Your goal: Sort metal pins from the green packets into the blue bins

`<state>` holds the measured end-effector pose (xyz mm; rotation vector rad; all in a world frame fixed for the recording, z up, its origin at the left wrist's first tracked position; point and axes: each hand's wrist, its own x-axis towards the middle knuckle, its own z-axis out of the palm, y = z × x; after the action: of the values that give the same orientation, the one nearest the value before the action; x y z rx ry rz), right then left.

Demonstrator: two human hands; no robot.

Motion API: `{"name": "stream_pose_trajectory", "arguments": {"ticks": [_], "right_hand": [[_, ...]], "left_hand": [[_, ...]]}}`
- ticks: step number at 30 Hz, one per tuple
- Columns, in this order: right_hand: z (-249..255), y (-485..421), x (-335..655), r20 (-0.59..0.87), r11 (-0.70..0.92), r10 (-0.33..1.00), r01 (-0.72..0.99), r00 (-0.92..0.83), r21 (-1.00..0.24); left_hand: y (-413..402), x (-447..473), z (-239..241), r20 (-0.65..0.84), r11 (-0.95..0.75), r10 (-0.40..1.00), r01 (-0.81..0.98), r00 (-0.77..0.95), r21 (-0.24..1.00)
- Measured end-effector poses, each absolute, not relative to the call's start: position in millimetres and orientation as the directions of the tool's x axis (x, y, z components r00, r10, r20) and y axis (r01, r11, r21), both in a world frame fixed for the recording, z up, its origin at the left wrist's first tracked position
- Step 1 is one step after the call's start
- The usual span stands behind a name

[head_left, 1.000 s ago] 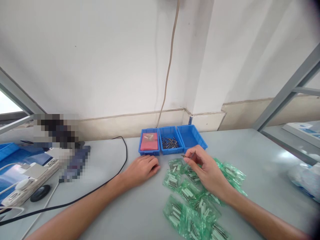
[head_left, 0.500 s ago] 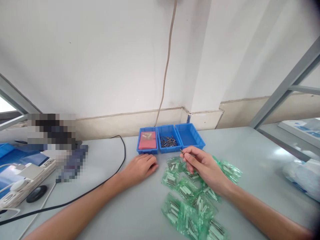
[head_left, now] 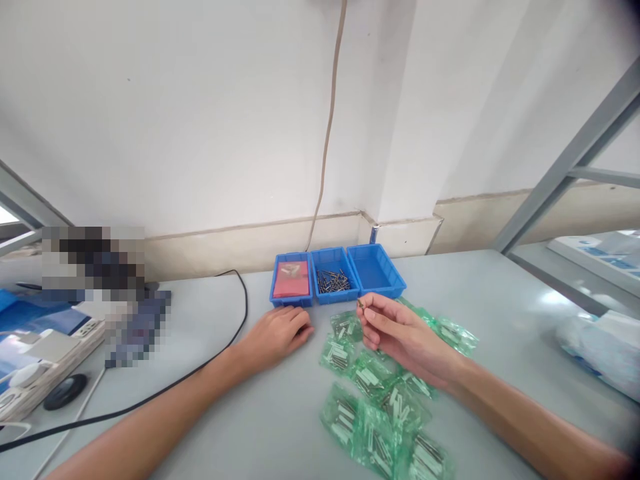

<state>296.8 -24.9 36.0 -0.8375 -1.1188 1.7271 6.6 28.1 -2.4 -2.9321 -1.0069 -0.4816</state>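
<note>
My right hand (head_left: pixel 403 337) is closed at the fingertips: thumb and index finger pinch a small metal piece (head_left: pixel 360 304), in front of the middle blue tray (head_left: pixel 338 299) and a little to its right. My left hand (head_left: pixel 278 335) lies palm down, in front of this tray and to its left; its fingers are bent loosely, but I cannot tell if it holds something. In the tray are loose metal pieces (head_left: pixel 334 283), and in front of it green plastic bags (head_left: pixel 369 380) lie spread. I judge that the small piece is light, stiff, not fragile, but smooth, so it may slip; the pinch is best around its middle. The bags seem soft and slippery, better taken by an edge.
</note>
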Motion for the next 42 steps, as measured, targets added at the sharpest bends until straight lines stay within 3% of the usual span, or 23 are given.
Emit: {"name": "stream_pose_trajectory", "arguments": {"ticks": [7, 17, 42], "right_hand": [[35.0, -27.0, 298.2, 0.038, 0.005, 0.933, -0.092, -0.359, -0.996], [30.4, -22.0, 297.8, 0.08, 0.117, 0.946, 0.101, -0.313, -0.988], [22.4, -23.3, 298.7, 0.086, 0.147, 0.937, 0.16, -0.338, -0.976]], "left_hand": [[28.2, 6.7, -3.1, 0.287, -0.793, 0.599, 0.603, 0.747, 0.086], [27.4, 6.8, -2.0, 0.265, -0.797, 0.593, 0.601, 0.76, 0.057], [27.4, 7.2, -2.8, 0.291, -0.804, 0.566, 0.594, 0.771, -0.011]]}}
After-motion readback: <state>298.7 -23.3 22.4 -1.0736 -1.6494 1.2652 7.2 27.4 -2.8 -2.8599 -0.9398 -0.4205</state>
